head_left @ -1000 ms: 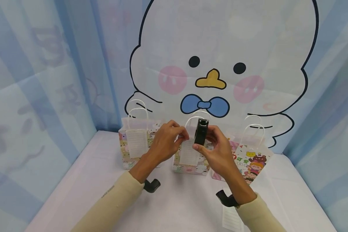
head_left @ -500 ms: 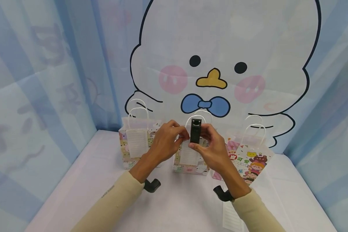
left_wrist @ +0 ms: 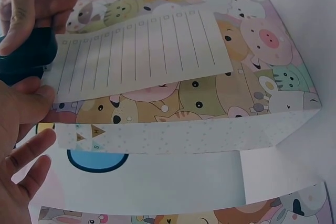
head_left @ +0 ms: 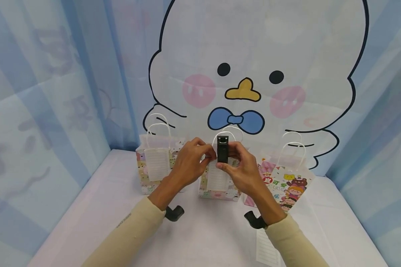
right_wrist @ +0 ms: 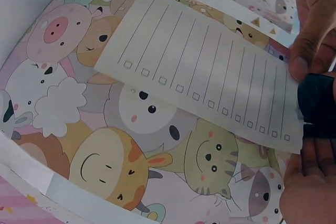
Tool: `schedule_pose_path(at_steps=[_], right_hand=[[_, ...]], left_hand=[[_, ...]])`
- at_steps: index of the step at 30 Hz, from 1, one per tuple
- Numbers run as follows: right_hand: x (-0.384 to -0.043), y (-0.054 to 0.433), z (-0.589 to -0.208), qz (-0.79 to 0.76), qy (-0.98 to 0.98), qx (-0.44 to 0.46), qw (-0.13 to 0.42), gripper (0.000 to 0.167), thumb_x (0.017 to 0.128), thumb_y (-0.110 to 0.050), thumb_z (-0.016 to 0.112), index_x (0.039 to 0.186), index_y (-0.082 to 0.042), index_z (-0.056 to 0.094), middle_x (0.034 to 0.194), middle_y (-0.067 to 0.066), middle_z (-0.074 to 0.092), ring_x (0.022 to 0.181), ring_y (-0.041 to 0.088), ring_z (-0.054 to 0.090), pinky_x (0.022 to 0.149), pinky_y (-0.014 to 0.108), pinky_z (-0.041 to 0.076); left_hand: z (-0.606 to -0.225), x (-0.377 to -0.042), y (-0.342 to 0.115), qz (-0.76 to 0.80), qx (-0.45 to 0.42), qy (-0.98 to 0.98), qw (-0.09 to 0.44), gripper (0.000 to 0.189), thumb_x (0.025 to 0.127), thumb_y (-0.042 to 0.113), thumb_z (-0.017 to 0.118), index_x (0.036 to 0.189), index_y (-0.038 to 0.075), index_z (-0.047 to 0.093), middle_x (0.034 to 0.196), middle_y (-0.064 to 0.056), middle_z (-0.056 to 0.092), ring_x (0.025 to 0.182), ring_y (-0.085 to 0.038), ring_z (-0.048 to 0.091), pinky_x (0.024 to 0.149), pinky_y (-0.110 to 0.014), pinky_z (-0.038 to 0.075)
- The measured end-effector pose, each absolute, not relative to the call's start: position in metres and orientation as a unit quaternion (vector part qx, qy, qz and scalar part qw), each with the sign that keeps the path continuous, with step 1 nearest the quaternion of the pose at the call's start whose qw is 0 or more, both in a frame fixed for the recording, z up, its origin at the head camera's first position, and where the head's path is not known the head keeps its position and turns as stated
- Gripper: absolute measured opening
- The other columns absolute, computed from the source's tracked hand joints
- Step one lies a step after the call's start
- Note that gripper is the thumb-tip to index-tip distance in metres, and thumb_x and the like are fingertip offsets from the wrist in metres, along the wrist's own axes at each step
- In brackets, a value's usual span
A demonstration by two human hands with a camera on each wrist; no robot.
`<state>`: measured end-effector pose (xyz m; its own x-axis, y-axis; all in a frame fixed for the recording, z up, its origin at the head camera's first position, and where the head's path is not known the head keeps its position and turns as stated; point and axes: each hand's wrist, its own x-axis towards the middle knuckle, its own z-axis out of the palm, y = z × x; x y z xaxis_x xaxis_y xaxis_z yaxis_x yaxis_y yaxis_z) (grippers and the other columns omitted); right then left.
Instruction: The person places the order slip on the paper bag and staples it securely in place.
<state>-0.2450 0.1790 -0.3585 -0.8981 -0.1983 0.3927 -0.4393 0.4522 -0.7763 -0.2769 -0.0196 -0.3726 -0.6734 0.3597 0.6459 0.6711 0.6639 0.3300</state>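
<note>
We mark: black stapler [head_left: 222, 152], off-white sheet [right_wrist: 194, 72] with lines and small boxes, multicoloured cartoon-animal middle bag [head_left: 217, 195], cream sleeves [head_left: 130, 230], whitish bench [head_left: 207, 233].

Soft, even light fills the head view, with faint shadows on the tabletop [head_left: 207, 230]. The 2 wrist views are dimmer, the stapler [right_wrist: 317, 100] nearly black.
</note>
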Motion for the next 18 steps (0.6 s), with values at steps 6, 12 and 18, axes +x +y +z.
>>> schedule_pose_path(at_steps=[6, 12, 18], right_hand=[[-0.2460, 0.1763, -0.3600, 0.491, -0.838, 0.197, 0.136, 0.056, 0.089, -0.008, 0.085, 0.138, -0.009, 0.058, 0.127, 0.011, 0.071, 0.118, 0.028, 0.069, 0.114, 0.052, 0.050], [-0.2461, 0.1759, -0.3621, 0.501, -0.834, 0.179, 0.145, 0.055, 0.087, -0.008, 0.086, 0.136, -0.006, 0.060, 0.124, 0.013, 0.072, 0.114, 0.028, 0.070, 0.111, 0.050, 0.053], [-0.2482, 0.1770, -0.3634, 0.507, -0.831, 0.156, 0.169, 0.053, 0.084, -0.010, 0.089, 0.131, -0.006, 0.065, 0.117, 0.012, 0.076, 0.106, 0.024, 0.073, 0.103, 0.031, 0.057]], left_hand=[[-0.3730, -0.2764, -0.0198, -0.284, -0.293, -0.870, 0.278, 0.011, 0.094, 0.014, 0.083, 0.104, 0.016, 0.080, 0.093, -0.001, 0.074, 0.100, -0.019, 0.065, 0.092, -0.038, 0.058], [-0.3730, -0.2759, -0.0195, -0.286, -0.292, -0.870, 0.275, 0.008, 0.094, 0.015, 0.082, 0.101, 0.017, 0.079, 0.092, 0.000, 0.074, 0.100, -0.019, 0.065, 0.092, -0.038, 0.057], [-0.3721, -0.2747, -0.0187, -0.293, -0.291, -0.870, 0.270, 0.007, 0.093, 0.015, 0.083, 0.097, 0.019, 0.078, 0.092, 0.002, 0.075, 0.100, -0.017, 0.064, 0.092, -0.037, 0.056]])
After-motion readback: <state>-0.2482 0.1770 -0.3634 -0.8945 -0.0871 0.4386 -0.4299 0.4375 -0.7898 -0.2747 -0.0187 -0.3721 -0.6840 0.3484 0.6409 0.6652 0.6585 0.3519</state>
